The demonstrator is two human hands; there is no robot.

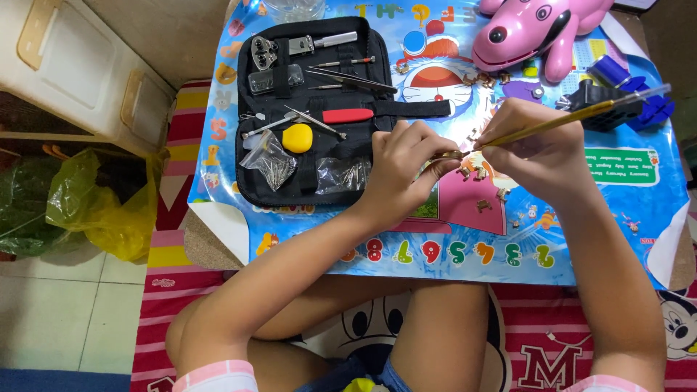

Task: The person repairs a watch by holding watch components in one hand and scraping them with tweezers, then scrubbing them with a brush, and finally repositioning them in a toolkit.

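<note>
Knees sit nearest, below the mat (pixel 435 254). I see left hand (pixel 406 163) fingers pinched shut on a small gold band (pixel 449 155), right of its fingertips. Right hand (pixel 541 145) grips a tool (pixel 573 116), axis running far-right, tip touching the band.

Low table (pixel 218 239) at centre, covered by a glossy blue children's poster mat (pixel 581 247) with cartoon figures; its corner curls up at 7 o'clock. Beneath, a red, pink and yellow striped floor mat (pixel 170 258) with cartoon prints runs toward 6 o'clock. Pale floor tiles (pixel 65 312) at 8 o'clock. Cream plastic cabinet (pixel 72 65) at 10 o'clock, with a yellow plastic bag (pixel 109 210) and a green one (pixel 25 207) below it. Even, bright light; soft shadows.
</note>
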